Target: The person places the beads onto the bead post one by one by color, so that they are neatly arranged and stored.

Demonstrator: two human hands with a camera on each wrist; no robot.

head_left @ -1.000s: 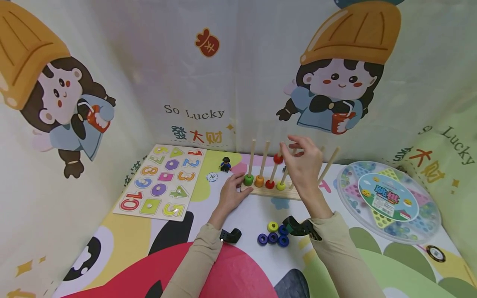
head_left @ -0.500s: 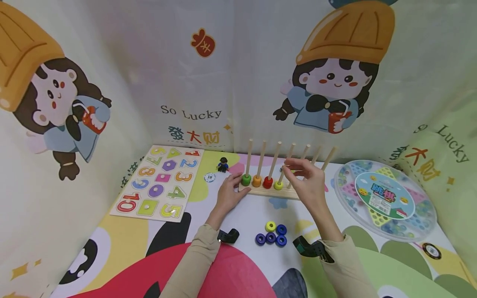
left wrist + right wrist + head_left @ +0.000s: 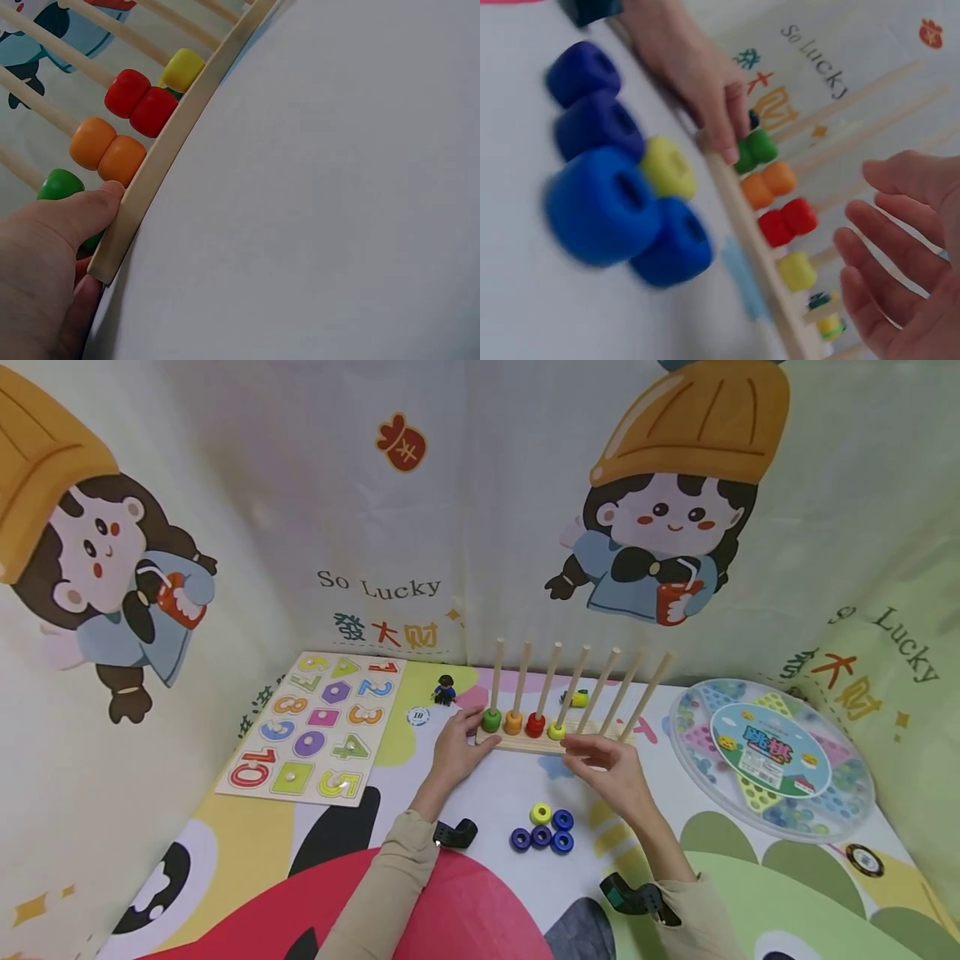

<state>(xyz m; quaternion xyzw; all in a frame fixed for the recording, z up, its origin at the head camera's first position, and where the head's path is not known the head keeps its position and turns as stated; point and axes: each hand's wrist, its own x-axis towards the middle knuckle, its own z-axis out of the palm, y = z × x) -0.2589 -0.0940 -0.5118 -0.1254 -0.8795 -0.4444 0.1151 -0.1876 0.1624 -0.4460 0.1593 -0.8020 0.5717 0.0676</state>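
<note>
A wooden peg rack stands on the table with a row of upright pegs. My left hand grips its left end, the thumb lying along the front of the base. On the first pegs sit two green beads, two orange beads, two red beads and a single yellow bead. My right hand hovers in front of the rack, fingers loosely bent, with nothing in it. Nearer me lie a loose yellow bead and several blue and purple beads.
At the left lies a number puzzle board, with a poker chip and a small toy figure beside it. A round Chinese checkers box is on the right. Behind the pegs is a small yellow toy; a printed curtain rises beyond.
A red bead near the top of the third peg has dropped onto the other red bead. My right hand has come down from the pegs toward me; the left hand keeps its grip.
</note>
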